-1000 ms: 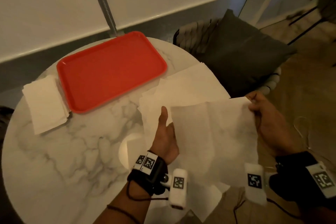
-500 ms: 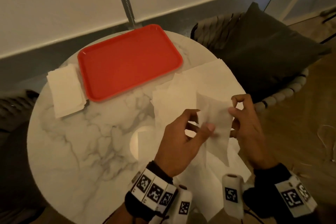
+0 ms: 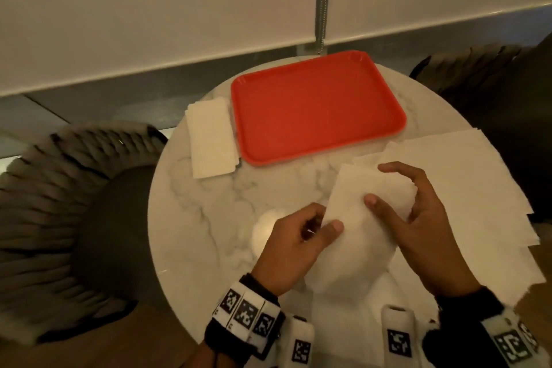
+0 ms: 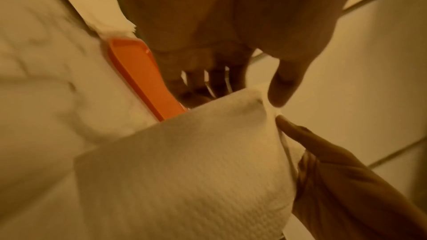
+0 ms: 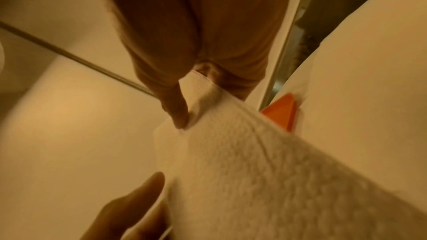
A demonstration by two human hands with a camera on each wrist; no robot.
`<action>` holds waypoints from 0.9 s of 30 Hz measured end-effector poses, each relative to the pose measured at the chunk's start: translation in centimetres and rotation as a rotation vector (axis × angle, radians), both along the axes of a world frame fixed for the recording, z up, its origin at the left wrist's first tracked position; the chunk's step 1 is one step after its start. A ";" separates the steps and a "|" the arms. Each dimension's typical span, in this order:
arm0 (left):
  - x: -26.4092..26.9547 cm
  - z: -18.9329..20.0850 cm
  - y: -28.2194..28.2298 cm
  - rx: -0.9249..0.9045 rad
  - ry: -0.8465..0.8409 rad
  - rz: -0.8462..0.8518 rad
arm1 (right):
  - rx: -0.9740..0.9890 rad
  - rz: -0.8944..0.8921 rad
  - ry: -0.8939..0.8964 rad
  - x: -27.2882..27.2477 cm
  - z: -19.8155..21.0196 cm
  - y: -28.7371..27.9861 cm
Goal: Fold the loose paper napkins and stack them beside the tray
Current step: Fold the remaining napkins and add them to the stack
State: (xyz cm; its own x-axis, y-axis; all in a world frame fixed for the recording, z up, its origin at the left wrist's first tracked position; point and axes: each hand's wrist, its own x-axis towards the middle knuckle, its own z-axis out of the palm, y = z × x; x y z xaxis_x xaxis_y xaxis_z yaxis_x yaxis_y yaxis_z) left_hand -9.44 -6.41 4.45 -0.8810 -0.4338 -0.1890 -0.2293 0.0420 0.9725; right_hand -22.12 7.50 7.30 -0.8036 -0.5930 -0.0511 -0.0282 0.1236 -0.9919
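Napkin, folded, pinched by left hand and right hand above marble table. Loose napkins beneath, right. Folded stack touching red tray, left side. Chairs flank table.

A round white marble table stands in dim, warm light. Behind it a pale wall panel runs above a grey ledge, with a metal rod rising at the far side. A dark woven chair sits left, on a wooden floor.
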 end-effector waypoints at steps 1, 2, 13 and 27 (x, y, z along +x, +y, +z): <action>0.5 0.0 -1.6 -0.007 0.009 0.006 | -0.001 0.005 -0.021 0.2 0.2 -1.5; 0.9 0.0 -3.3 -0.012 0.023 0.034 | 0.000 0.011 -0.060 0.4 0.2 -2.9; 0.2 -4.1 -26.9 0.126 -0.172 0.609 | 0.743 0.102 0.164 2.4 -7.3 -3.0; -1.4 -7.4 -30.4 -0.511 -0.426 0.707 | 1.035 0.197 0.304 5.0 -12.7 3.1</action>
State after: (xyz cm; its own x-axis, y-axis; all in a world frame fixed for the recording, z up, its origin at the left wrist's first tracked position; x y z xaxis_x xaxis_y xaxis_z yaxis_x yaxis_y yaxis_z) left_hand -10.88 -36.76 -2.99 -0.2864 -0.9553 -0.0735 -0.6924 0.1533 0.7050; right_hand -17.13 10.59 -5.42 -0.7631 -0.4964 -0.4139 -0.3643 0.8593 -0.3589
